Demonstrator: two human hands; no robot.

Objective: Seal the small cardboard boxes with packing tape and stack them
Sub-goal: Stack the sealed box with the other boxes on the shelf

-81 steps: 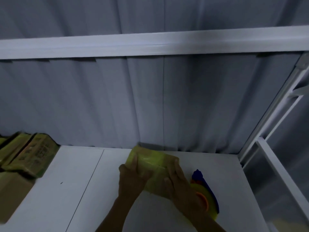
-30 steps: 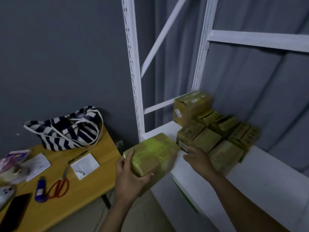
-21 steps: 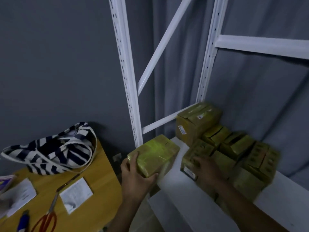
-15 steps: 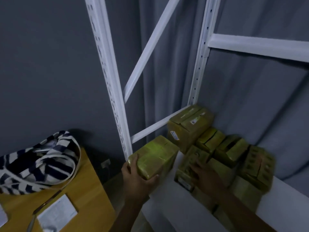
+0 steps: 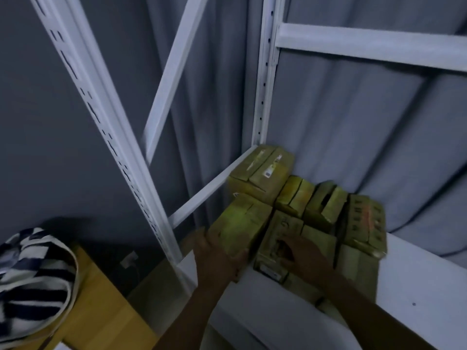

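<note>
The left hand [image 5: 214,258] grips the taped box [image 5: 240,226] by its near end, fingers curled round it — the box is at the left edge of the white shelf [image 5: 417,286], against the stacked boxes [image 5: 326,205]. The right hand [image 5: 300,253] rests on that stack, fingers flat.

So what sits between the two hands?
Head view: the corner of the taped box the left hand grips, then the labelled box under the right hand.
</note>
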